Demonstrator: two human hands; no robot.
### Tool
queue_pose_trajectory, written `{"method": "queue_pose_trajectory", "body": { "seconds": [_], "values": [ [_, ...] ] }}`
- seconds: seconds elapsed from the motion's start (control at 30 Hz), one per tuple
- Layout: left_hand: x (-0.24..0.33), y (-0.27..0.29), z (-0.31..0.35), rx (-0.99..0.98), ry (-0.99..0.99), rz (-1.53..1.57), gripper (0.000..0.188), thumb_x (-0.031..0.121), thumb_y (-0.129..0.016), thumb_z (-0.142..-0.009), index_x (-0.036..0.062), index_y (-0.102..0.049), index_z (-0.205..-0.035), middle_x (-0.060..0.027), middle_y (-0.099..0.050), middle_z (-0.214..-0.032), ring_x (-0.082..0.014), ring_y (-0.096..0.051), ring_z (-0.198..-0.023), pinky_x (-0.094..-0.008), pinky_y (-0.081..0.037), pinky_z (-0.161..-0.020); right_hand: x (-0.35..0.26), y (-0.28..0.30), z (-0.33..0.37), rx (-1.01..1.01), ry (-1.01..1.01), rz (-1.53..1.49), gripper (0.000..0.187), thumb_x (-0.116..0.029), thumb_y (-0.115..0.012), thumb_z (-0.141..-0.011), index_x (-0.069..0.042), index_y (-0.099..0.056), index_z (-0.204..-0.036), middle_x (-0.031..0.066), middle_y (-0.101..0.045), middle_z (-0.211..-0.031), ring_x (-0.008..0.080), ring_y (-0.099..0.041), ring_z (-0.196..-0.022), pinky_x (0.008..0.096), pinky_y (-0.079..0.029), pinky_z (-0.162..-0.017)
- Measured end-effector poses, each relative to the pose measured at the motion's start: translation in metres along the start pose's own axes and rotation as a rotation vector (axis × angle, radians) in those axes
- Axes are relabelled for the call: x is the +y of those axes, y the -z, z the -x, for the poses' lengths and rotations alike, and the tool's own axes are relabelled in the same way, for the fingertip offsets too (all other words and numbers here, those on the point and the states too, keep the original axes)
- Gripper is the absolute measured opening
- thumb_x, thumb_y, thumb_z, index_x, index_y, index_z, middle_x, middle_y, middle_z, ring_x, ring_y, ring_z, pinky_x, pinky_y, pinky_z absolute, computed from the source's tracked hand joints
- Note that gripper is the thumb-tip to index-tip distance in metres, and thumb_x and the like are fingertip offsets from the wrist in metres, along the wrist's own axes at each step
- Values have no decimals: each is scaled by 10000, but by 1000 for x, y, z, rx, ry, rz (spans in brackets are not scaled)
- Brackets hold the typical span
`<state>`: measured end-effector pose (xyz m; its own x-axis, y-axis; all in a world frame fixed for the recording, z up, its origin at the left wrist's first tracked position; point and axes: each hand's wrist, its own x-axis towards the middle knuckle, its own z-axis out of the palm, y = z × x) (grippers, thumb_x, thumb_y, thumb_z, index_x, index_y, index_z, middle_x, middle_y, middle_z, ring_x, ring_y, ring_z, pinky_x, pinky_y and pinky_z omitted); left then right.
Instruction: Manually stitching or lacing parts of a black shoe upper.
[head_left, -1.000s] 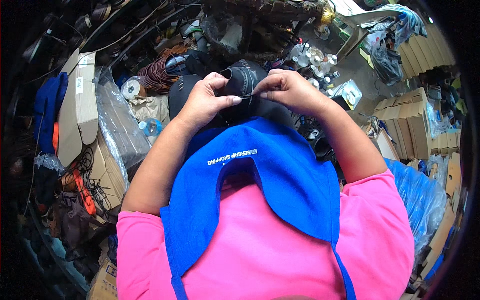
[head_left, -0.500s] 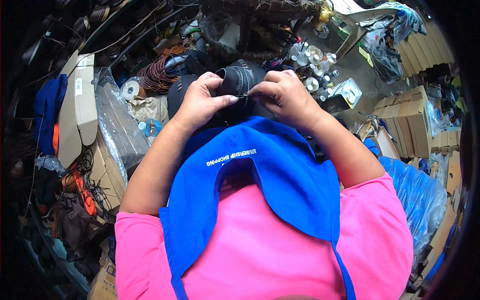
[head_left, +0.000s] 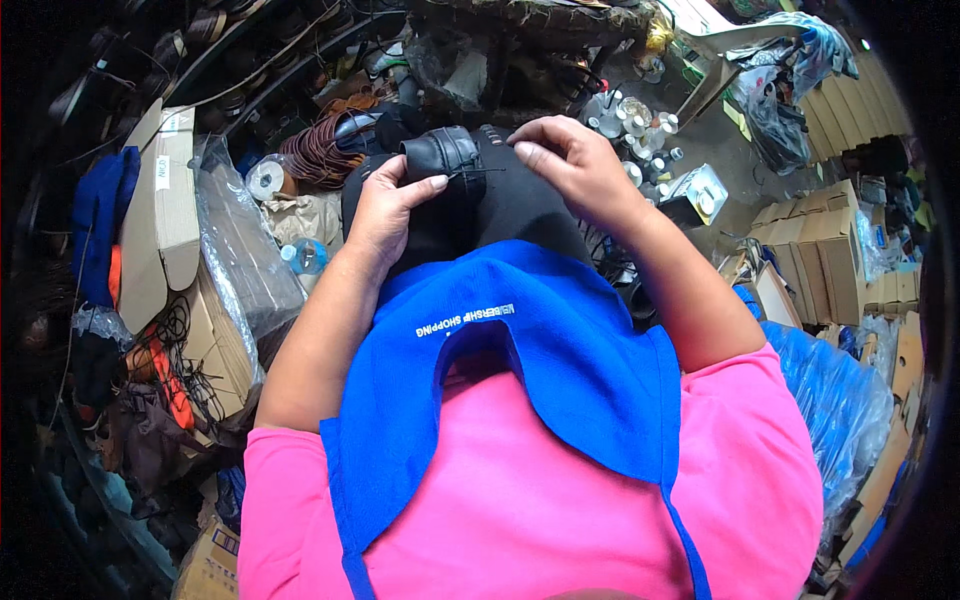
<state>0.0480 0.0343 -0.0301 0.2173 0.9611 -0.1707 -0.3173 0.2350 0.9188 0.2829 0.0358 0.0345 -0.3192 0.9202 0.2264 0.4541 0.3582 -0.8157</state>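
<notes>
Closest below, a pink shirt (head_left: 520, 500) and a blue apron (head_left: 560, 370) fill the lower frame, both forearms rising from them. Just above the apron's neckline the left hand (head_left: 385, 205) grips a black shoe (head_left: 470, 190), thumb laid across its rolled collar, fingers wrapped behind. The right hand (head_left: 570, 165) meets the shoe from the other side, fingertips pinched narrow at its top edge; a thin thread seems to run there, though it is too fine to be sure. The shoe sits between both hands, held up over the lap.

Left of the arm lie a clear plastic bag (head_left: 240, 250), a water bottle (head_left: 305, 257) and cardboard boxes (head_left: 155, 210). Farther up, a coil of brown cord (head_left: 320, 150). Beyond the right hand stand small metal tins (head_left: 630, 120), with stacked cartons (head_left: 820, 250) to the right.
</notes>
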Motion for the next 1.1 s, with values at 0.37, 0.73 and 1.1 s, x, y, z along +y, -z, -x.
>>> {"method": "queue_pose_trajectory", "body": {
  "seconds": [0.37,0.73,1.1],
  "values": [
    [-2,0,0,-11,-30,-36,262,34,-707,-754,22,-637,-1007,-27,-656,-930,-95,-593,-848,-253,-458,-825,-3,-16,-40,-581,-267,99,310,-307,-589,-881,-1,-622,-850,5,-535,-651,82,-478,-644,293,-418,-601],
    [-4,-11,3,51,37,13,158,67,-671,-796,20,-641,-945,-28,-657,-881,-89,-584,-781,-246,-464,-765,-11,-34,-3,-293,-226,98,231,-214,-580,-774,8,-588,-710,188,-555,-614,262,-577,-558,387,-439,-557],
    [-5,-13,5,116,12,125,140,36,-641,-814,23,-640,-954,-39,-659,-884,-102,-596,-791,-246,-472,-765,-7,-50,8,-154,-247,39,280,-201,-612,-832,8,-505,-680,80,-394,-562,90,-399,-553,309,-356,-497]
  ]
}}
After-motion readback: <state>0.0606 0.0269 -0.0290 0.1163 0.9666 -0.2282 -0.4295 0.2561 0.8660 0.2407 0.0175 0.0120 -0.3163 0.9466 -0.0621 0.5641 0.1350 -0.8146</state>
